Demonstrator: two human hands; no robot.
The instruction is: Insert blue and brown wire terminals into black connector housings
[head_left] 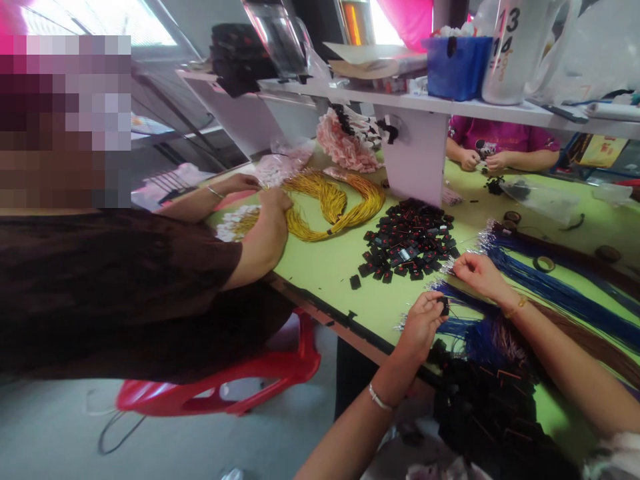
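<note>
- Head view: the left hand (423, 320) pinches a small black plug (444, 305) between thumb and fingers, just above the near edge of the green counter (330, 267).
- The right hand (475, 270) is close by, a little farther in. Its fingertips are pressed together on the thin ends of the blue wires (550, 287).
- The blue wires lie in a long bunch from the hands off to the right. Brown wires (595, 343) lie just beside them.
- A pile of little black plugs (407, 240) sits on the counter right behind the hands.
- Yellow wires (335, 203) lie in a big loop farther back. Another person in a dark top sits on a red chair (240, 383) at the left, and that person's hand (275, 200) rests on the yellow wires.
- A white shelf post (415, 160) stands behind the plug pile and hides part of the counter.
- A third person in a pink shirt (500, 137) works across the counter.
- A blue box (457, 67) stands on the shelf above.
</note>
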